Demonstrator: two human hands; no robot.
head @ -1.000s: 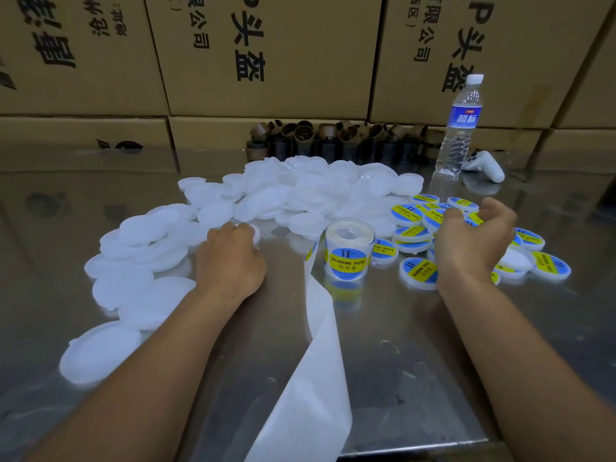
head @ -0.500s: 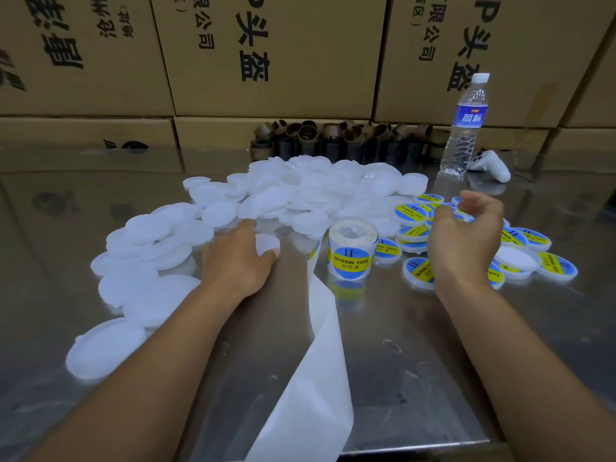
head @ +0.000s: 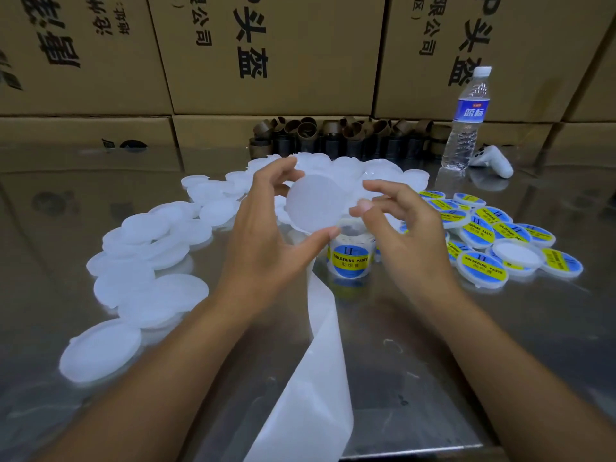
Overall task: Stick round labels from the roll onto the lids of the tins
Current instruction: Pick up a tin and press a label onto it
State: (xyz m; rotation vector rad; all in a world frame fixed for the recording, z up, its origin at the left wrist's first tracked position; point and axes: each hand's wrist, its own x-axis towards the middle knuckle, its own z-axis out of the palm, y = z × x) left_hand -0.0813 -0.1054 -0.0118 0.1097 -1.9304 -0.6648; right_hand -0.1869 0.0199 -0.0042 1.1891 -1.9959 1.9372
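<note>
Head view, looking down over both forearms: the left hand (head: 263,235) is raised above the shiny metal table (head: 433,361) with a plain white round plastic lid (head: 316,201) in its grip, thumb under the lid's lower rim and fingers curled over the upper rim, flat face tilted toward the camera. The right hand (head: 410,235) hovers just beside the lid's right rim, fingers loosely bent, thumb and forefinger tips parted, with nothing visibly held; I cannot tell whether a fingertip touches the rim. Directly below the lid stands the roll of blue-and-yellow round labels (head: 350,255), partly hidden by both hands, its white backing strip (head: 316,378) trailing off the table's near edge. A heap of unlabelled white lids (head: 150,235) spreads to the left and behind, and lids already bearing labels (head: 483,235) lie to the right. A clear water bottle (head: 466,128) stands at the back by the brown cardboard cartons (head: 283,55).
</note>
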